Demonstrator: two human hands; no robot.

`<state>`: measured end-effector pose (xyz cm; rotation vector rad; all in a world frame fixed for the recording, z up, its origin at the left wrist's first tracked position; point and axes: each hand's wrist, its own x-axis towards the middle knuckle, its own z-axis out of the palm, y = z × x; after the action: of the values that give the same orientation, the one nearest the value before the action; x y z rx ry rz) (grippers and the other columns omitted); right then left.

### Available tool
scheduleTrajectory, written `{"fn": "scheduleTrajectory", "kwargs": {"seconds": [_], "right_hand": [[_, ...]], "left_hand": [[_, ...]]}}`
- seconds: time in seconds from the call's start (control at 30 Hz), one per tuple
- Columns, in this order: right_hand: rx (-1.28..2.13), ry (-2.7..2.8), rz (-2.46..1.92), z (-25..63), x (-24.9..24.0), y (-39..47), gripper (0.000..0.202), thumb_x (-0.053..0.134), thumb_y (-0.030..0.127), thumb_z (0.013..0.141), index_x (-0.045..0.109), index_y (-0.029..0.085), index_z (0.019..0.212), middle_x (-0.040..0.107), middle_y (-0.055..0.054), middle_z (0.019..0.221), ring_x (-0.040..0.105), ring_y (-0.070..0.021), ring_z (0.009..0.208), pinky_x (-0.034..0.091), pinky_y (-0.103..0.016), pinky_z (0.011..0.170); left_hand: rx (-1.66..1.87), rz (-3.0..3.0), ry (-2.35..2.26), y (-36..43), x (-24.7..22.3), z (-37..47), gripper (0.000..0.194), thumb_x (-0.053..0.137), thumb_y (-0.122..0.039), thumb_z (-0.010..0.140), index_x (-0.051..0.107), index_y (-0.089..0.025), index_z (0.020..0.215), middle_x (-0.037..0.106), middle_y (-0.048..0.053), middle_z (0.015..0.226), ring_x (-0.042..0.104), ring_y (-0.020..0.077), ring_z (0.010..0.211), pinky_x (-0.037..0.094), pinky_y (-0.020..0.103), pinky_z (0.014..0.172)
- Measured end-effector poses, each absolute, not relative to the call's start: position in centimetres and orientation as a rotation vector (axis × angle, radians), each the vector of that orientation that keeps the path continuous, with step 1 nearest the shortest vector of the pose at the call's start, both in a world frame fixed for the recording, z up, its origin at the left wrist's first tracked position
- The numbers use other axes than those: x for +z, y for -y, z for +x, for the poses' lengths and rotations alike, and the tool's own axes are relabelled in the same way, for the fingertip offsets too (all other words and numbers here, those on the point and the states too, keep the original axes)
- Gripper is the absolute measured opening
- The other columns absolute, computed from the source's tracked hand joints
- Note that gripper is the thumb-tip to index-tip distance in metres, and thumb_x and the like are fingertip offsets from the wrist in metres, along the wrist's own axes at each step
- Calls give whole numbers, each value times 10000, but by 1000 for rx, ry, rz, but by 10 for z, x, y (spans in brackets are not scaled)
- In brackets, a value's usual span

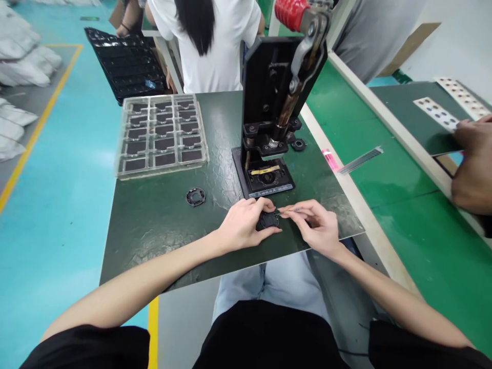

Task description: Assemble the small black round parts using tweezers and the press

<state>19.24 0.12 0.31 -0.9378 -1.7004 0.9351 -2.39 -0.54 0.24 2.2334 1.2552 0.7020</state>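
My left hand (249,223) grips a round black plastic part (269,220) on the green tabletop, thumb on its near side and fingers on its far side. Pinched in my right hand (315,223) is a thin, slender item, too small to name, whose tip meets the right edge of the round part. Just beyond my hands stands a black hand press (269,92) with a red grip. A yellow strip (265,170) lies across the fixture on its base. Another round black ring-shaped part (196,196) rests on the table to the left.
A clear tray (161,134) of dark rectangular pieces sits at the table's back left. Behind the press lies a small black part (299,145). A metal strip (361,160) is on the green surface at right. One person sits ahead; another person's hand (474,159) shows at far right.
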Motion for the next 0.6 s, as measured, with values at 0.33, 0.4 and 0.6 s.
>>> {"fn": "scheduleTrajectory", "kwargs": {"seconds": [0.33,0.4,0.6], "right_hand": [[828,1725,-934,192,3,1,52,669,181,955,647,206,996,812,-55,942,805,-179,821,703,-288,786],[811,1735,-942,193,1,1,50,669,184,955,648,207,995,809,-54,938,803,-179,814,701,-292,779],[721,1808,-966,196,-1,2,45,661,206,964,665,215,1007,798,-46,944,793,-181,845,679,-309,771]], "left_hand": [[708,2220,-1254,5,3,-24,498,777,-544,860,517,-229,1145,762,40,1120,744,232,958,555,394,899],[710,2219,-1256,5,3,-24,499,780,-541,859,516,-227,1144,762,39,1117,743,228,956,556,392,898],[696,2206,-1270,5,3,-24,486,772,-543,861,527,-237,1149,758,43,1117,743,231,969,557,399,924]]}}
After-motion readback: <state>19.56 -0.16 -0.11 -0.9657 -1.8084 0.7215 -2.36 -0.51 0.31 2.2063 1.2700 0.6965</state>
